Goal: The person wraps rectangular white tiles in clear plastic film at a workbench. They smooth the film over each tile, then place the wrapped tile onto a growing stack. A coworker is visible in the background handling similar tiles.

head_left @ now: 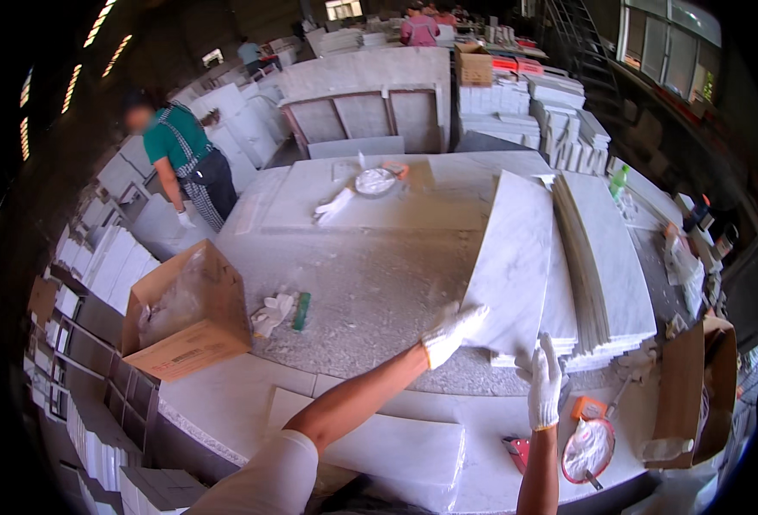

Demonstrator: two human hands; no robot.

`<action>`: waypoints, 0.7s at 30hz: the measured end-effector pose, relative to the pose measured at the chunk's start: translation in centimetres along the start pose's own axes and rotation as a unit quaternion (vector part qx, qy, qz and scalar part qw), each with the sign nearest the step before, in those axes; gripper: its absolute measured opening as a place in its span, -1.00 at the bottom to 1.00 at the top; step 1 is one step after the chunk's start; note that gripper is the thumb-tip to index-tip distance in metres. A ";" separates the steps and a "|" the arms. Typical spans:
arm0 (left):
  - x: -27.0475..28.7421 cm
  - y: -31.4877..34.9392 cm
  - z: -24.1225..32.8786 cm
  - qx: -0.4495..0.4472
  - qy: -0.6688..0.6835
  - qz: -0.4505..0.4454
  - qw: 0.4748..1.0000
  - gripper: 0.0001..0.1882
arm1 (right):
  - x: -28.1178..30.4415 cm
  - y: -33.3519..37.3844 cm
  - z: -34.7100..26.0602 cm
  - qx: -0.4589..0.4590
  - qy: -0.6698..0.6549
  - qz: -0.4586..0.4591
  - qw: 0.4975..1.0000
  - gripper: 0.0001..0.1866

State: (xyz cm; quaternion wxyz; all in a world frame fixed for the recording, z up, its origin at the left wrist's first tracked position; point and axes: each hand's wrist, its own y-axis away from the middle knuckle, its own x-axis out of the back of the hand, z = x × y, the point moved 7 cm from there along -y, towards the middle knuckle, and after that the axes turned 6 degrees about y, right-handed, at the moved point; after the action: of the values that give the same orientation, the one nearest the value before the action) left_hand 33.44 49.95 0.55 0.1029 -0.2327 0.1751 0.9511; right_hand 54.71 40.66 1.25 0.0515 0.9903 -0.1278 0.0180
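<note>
A long white marble slab (pixel 513 249) with grey veins lies askew over a stack of similar slabs (pixel 598 257). At its near left corner is my left hand (pixel 454 335), in a white glove, its fingers closed over the edge. My right hand (pixel 545 386), also gloved, is held up by the slab's near right corner. Its fingers are stretched out, and whether the palm presses on the edge cannot be made out. Below the right hand are a red-rimmed bowl of white material (pixel 588 451), an orange block (pixel 589 408) and a red tool (pixel 517 450).
An open cardboard box (pixel 186 313) stands left, near loose gloves (pixel 272 315) and a green-backed brush (pixel 302 312). Another carton (pixel 695 390) is at right. A plate of white material (pixel 375 180) sits far on the dusty table (pixel 353 283). A co-worker (pixel 186 159) bends at far left.
</note>
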 end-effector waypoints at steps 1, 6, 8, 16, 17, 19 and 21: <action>-0.1 1.9 0.9 -0.011 0.035 0.002 0.999 -0.68 | -0.3 0.0 0.8 -0.016 -0.051 -0.015 0.998 -0.31; 4.4 13.3 4.5 0.070 -0.212 0.024 0.974 -0.64 | -3.8 1.6 2.2 -0.090 -0.263 -0.056 0.959 -0.21; 5.8 19.3 6.0 0.124 -0.204 0.042 0.970 -0.57 | -4.5 1.5 2.5 -0.076 -0.287 -0.062 0.953 -0.13; 17.8 32.4 8.2 0.133 -0.488 -0.085 0.858 -0.39 | -7.8 9.0 4.0 -0.165 -0.377 -0.153 0.898 -0.26; 17.4 33.1 9.2 0.149 -0.497 -0.115 0.847 -0.41 | -6.2 10.3 6.4 -0.148 -0.319 -0.156 0.923 -0.31; 20.7 35.2 8.3 0.160 -0.433 -0.056 0.885 -0.46 | -5.4 12.7 8.9 -0.137 -0.257 -0.186 0.938 -0.44; 24.8 37.1 5.4 0.167 -0.283 0.034 0.944 -0.50 | -5.5 15.3 11.4 -0.108 -0.191 -0.207 0.953 -0.53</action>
State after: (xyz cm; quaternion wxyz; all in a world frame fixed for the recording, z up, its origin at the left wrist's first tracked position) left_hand -0.62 20.79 3.74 0.1531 0.0727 0.3032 0.9377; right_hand 45.77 26.08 -8.87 0.1356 0.9684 0.0712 -0.1966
